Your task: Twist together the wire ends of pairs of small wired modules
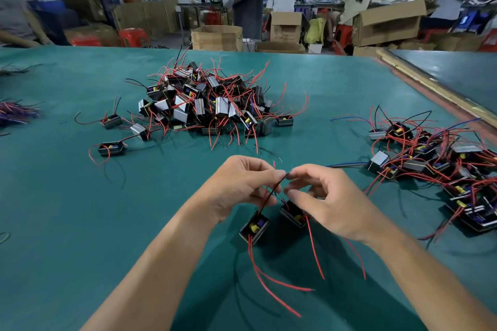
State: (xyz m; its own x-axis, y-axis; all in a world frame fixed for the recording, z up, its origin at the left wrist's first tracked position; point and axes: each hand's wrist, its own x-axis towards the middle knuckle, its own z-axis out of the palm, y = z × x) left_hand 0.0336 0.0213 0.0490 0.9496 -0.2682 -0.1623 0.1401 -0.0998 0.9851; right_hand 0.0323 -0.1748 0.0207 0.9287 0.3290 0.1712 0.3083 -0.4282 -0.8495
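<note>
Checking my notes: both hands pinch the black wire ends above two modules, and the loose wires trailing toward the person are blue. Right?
Not quite: the head view shows the loose wires are red, not blue. The left hand and right hand do pinch the black wire ends above the two modules.

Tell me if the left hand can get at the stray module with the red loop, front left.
Probably yes: only bare table lies between the left hand and that module. But it pinches black wires with the right hand and must let go first.
</note>
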